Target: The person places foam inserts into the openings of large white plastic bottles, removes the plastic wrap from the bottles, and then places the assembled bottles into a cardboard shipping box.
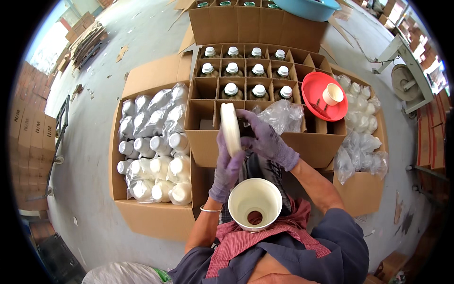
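Both my hands wear purple gloves, above the near edge of a divided cardboard box (265,142). My left hand (227,165) is closed round the near end of a thick whitish roll (230,125), which looks like tape seen edge-on. Against its right side, my right hand (269,137) has curled fingers gripping it; some fingertips are hidden behind it. Brown bottles with white caps (258,91) stand in the box's cells. In my lap rests a cream plastic tub (239,199) with a round dark opening at its bottom.
An open carton (156,217) of white bottles, partly bagged, lies left. A red basin (312,90) holding a small cream cup (333,94) sits on the box's right corner. Clear plastic bags (279,116) lie beside it. Another carton (364,189) stands right; a blue basin (307,9) is behind.
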{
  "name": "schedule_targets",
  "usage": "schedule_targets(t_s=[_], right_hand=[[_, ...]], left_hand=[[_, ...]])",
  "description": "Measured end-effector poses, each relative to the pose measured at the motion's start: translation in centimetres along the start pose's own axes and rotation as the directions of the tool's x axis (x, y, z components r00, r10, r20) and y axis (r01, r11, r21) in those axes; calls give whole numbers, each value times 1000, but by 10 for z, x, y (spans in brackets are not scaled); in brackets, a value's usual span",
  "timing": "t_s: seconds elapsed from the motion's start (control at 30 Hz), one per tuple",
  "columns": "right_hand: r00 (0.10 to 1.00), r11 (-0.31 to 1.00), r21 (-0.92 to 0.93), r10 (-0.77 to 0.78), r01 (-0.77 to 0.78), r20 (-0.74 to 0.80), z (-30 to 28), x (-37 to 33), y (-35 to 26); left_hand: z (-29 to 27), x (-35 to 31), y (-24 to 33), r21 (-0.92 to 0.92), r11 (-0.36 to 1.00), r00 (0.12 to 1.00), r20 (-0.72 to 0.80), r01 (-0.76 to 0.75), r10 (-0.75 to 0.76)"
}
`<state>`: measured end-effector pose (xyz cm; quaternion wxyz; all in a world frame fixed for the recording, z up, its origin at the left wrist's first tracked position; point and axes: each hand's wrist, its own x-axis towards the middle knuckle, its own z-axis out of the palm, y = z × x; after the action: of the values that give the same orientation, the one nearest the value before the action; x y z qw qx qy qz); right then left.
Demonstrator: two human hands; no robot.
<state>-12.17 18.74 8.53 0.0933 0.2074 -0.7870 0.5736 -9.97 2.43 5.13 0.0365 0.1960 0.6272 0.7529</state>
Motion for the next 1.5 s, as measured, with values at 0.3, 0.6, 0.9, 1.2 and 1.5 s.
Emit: schedule_targets(t_s=[0.3,0.6,0.9,1.2,1.5], right_hand=[[907,520,-795,411,-313,-89,-29,16,69],[919,509,-807,381,-300,-101,-65,45,113],[891,280,-915,427,-291,-153,-120,39,193],[775,354,-810,604,-468,-185,-147,44,190],[852,311,-908,516,-282,-88,-137,39,185]], left_hand=[[-32,84,143,386,900,972,189,-201,136],[31,64,195,-20,928,541,808,-371,233],[55,50,182,-140,919,342,899,-370,274],[73,61,180,-187,919,266,920,-348,288],[82,71,173,-200,922,259,921,-332,292]])
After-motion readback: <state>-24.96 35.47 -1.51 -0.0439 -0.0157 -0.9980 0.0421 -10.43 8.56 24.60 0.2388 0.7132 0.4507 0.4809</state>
